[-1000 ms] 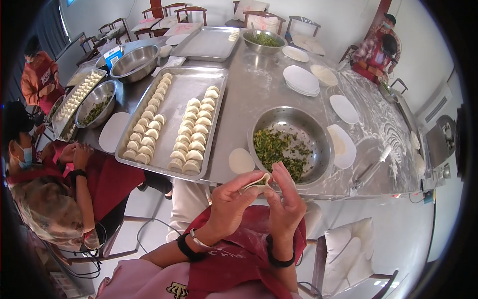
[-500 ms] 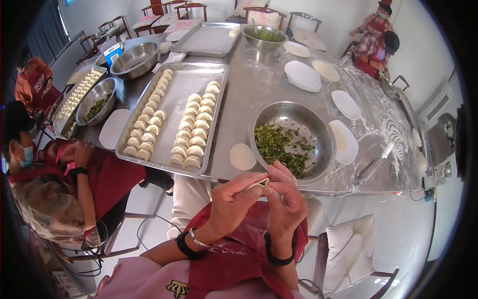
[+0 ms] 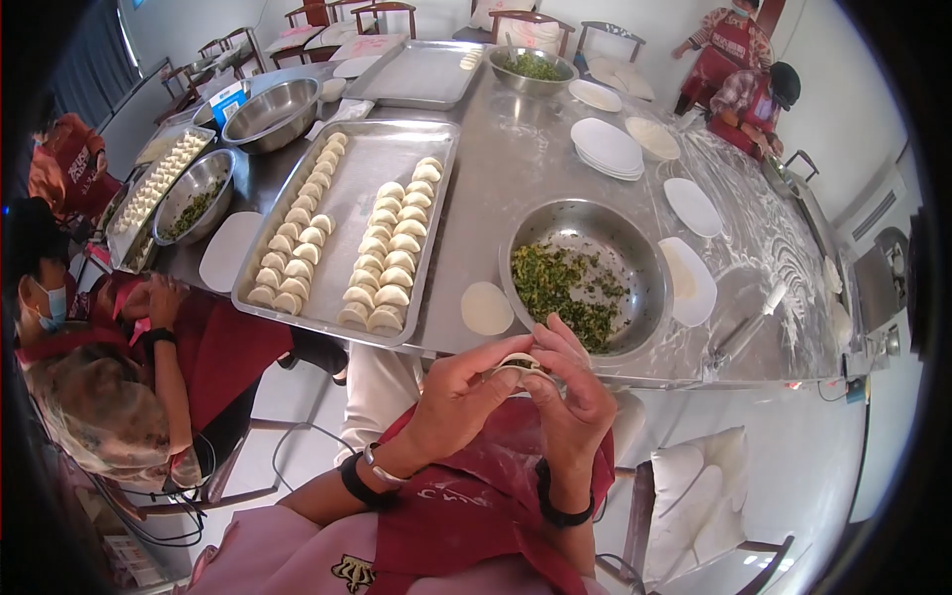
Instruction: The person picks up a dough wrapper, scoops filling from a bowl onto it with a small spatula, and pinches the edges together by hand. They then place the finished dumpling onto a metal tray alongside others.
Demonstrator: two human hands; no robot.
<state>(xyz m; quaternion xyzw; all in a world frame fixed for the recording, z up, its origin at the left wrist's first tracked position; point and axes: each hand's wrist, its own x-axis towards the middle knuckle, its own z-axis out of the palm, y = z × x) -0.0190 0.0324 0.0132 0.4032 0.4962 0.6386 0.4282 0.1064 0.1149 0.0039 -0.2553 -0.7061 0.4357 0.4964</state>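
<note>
Between my two hands is a dumpling, its pale wrapper folded around green filling that shows through a gap. My left hand pinches its left side with thumb and fingers. On the other side, my right hand grips the wrapper's edge. Just beyond my hands stands a steel bowl holding chopped green filling. A round flat wrapper lies on the table left of that bowl. Further left, a metal tray carries rows of folded dumplings.
White plates and wrappers lie along the right of the steel table, near floury patches. Another tray and steel bowls stand further back. A person sits at my left; others are at the far right and far left.
The dumpling's wrapper has turned in my fingers, and its filled gap now faces up more. My fingers have shifted slightly around its edge. The view has moved a little.
</note>
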